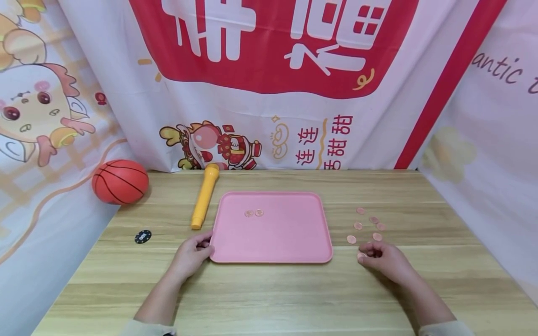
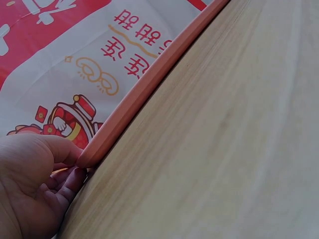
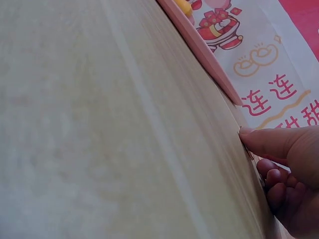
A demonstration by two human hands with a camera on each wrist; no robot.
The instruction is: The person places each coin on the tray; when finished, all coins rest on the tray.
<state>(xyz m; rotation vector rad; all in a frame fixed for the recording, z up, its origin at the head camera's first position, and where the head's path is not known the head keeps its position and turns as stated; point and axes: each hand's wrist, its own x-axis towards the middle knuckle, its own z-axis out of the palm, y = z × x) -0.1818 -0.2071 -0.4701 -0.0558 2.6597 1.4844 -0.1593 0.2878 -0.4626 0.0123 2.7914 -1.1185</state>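
A pink rectangular tray (image 1: pixel 273 242) lies flat on the wooden table, with two copper-coloured coins (image 1: pixel 259 213) side by side on its upper left part. My left hand (image 1: pixel 191 256) holds the tray's near left corner; the left wrist view shows thumb and fingers (image 2: pixel 72 181) pinching that corner. To the right of the tray, my right hand (image 1: pixel 388 262) pinches a copper-coloured coin (image 1: pixel 361 255) between thumb and fingers, low over the table. Several more loose coins (image 1: pixel 374 220) lie flat just beyond this hand. In the right wrist view the coin is mostly hidden by the thumb (image 3: pixel 266 141).
A yellow microphone-shaped stick (image 1: pixel 205 197) lies left of the tray. Farther left are a black poker chip (image 1: pixel 143 236) and a small red basketball (image 1: pixel 120 182) at the table's edge. Printed cloth (image 1: pixel 269 126) hangs behind the table and along both sides.
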